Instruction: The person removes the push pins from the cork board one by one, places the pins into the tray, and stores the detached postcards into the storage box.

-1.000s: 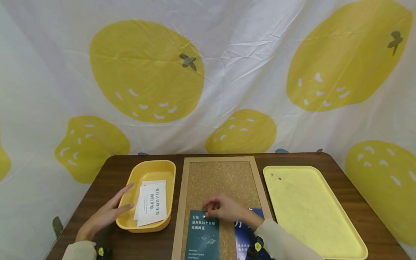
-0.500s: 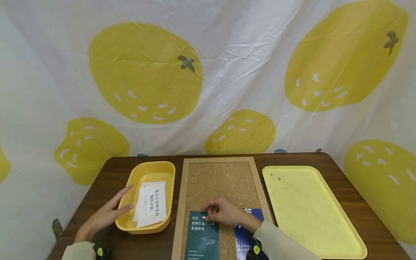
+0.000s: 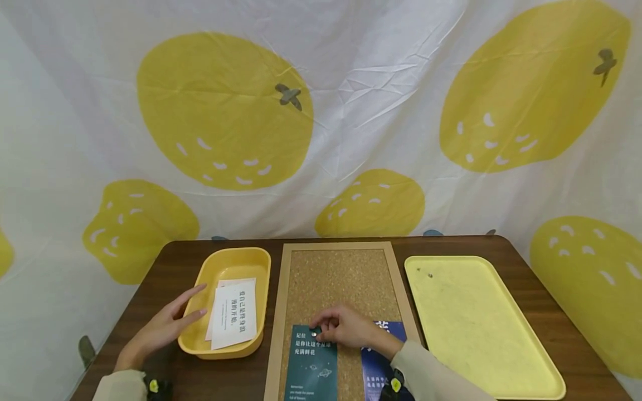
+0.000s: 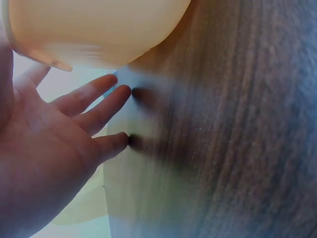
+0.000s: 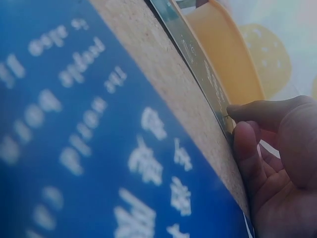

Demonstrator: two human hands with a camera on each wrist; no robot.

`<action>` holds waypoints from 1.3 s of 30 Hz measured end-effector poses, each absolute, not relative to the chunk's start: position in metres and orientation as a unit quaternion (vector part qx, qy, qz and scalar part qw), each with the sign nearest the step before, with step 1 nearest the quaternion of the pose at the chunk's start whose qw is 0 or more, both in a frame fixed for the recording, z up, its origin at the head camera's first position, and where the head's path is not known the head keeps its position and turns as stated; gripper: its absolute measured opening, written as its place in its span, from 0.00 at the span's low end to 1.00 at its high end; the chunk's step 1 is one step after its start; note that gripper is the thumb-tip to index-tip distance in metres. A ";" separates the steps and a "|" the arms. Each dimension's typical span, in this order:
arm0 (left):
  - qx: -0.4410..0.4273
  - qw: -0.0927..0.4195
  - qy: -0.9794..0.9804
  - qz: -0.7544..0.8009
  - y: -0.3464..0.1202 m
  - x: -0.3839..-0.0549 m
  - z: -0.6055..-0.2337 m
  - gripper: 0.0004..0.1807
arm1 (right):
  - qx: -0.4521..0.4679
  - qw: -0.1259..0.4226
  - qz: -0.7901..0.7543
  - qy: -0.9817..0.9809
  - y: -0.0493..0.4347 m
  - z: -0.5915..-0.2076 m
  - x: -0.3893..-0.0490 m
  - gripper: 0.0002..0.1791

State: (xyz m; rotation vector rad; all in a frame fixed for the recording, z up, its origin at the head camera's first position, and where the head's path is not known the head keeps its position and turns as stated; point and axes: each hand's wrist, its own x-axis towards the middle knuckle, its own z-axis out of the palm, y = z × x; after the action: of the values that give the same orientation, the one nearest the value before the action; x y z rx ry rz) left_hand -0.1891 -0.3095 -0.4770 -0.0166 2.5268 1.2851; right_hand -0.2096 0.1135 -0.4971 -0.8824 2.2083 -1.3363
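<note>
The green card (image 3: 310,372) lies along the left edge of the corkboard (image 3: 341,278), my right hand (image 3: 346,327) pinching the silver pushpin (image 3: 314,335) at its top; my left hand (image 3: 163,329) spreads wide fingers at the yellow tub's (image 3: 223,354) left rim.

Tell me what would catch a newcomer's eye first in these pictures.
Probably the white cloth printed with huge yellow lemons, hanging behind the dark wooden table. Next comes the framed corkboard mid-table, where the right hand has its fingers at a silver pin near the top of a teal card. A yellow-orange bin and a pale yellow tray flank the board.
</note>
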 end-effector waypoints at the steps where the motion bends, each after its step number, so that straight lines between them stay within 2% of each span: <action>1: -0.008 0.151 0.883 0.445 -0.309 -0.189 -0.476 0.43 | -0.316 0.207 -0.479 0.793 0.114 -0.497 -0.210 0.11; 5: -0.011 0.141 0.890 0.433 -0.308 -0.189 -0.474 0.42 | -0.311 0.213 -0.479 0.792 0.114 -0.496 -0.209 0.11; 10: 0.007 0.103 0.901 0.422 -0.306 -0.188 -0.471 0.40 | -0.308 0.216 -0.479 0.793 0.114 -0.496 -0.210 0.11; 20: 0.037 -0.013 0.927 0.373 -0.299 -0.181 -0.454 0.36 | -0.313 0.203 -0.473 0.798 0.113 -0.499 -0.210 0.12; 29: 0.121 -0.111 0.920 0.356 -0.284 -0.174 -0.438 0.29 | -0.325 0.194 -0.467 0.799 0.114 -0.499 -0.210 0.10; 34: 0.150 -0.131 0.920 0.338 -0.270 -0.167 -0.423 0.28 | -0.324 0.188 -0.464 0.803 0.113 -0.500 -0.209 0.09; 39: 0.178 -0.127 0.917 0.335 -0.255 -0.163 -0.413 0.26 | -0.315 0.178 -0.458 0.812 0.111 -0.501 -0.208 0.07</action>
State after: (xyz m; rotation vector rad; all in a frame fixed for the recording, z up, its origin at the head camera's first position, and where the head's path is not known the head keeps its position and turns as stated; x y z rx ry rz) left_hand -0.1625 -0.2549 -0.4133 0.6099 3.1383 1.1454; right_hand -0.2084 0.1113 -0.5010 -0.8917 2.2968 -1.2946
